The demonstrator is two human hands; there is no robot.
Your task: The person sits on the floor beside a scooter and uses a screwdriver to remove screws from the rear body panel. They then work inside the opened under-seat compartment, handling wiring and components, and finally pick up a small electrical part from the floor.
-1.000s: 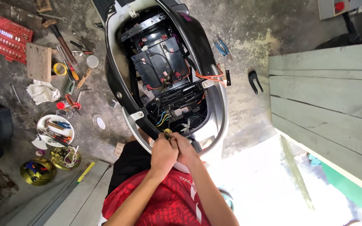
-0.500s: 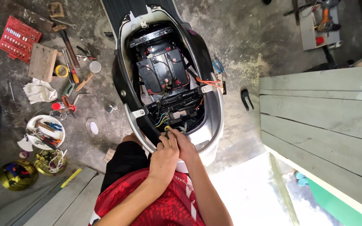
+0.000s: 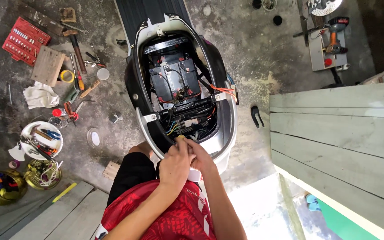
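An opened scooter body (image 3: 227, 111) lies on the concrete floor, its seat bay showing black batteries (image 3: 174, 80) and a bundle of coloured wires (image 3: 174, 129). My left hand (image 3: 174, 164) and my right hand (image 3: 198, 155) are pressed together at the near rim of the bay. Both pinch a small yellowish wire end (image 3: 181, 137) next to the wire bundle. My fingers hide what lies under them. A red shirt and black shorts fill the bottom of the view.
Tools lie scattered on the left: a red socket set (image 3: 25, 40), a wooden block (image 3: 47, 66), a hammer (image 3: 75, 44), a white rag (image 3: 40, 95), a white bowl of tools (image 3: 41, 140). Brass bowls (image 3: 3, 186) sit lower left. Green planks (image 3: 338, 133) stand right; a drill (image 3: 334, 31) lies top right.
The camera view has drifted, so the scooter sits higher and more central. Both hands stay together at the near rim of the bay on the wires.
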